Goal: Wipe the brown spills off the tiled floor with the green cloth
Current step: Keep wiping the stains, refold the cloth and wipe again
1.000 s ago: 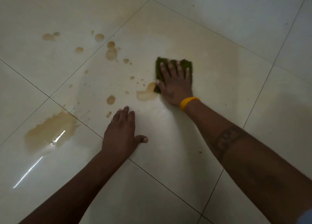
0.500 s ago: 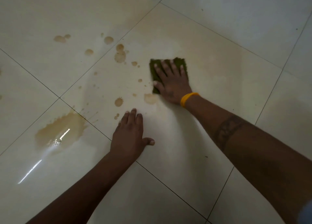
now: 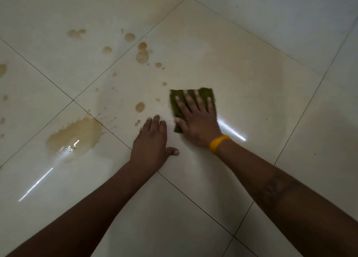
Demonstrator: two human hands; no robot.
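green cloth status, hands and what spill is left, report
Right hand flat on green cloth, fingers straight. Left hand open, braced on tiled floor. Big brown puddle and scattered drops unwiped, left of cloth. Nothing in the way.

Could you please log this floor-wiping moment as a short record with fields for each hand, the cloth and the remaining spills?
right hand: right hand pressed flat, fingers spread, on the cloth
cloth: green cloth flat on the tiled floor, partly hidden under the hand
left hand: left hand flat on the floor beside the cloth, holding nothing
wrist: yellow band on the right wrist
largest spill: brown puddle left of the left hand, unwiped
other spills: brown drops beyond the hands
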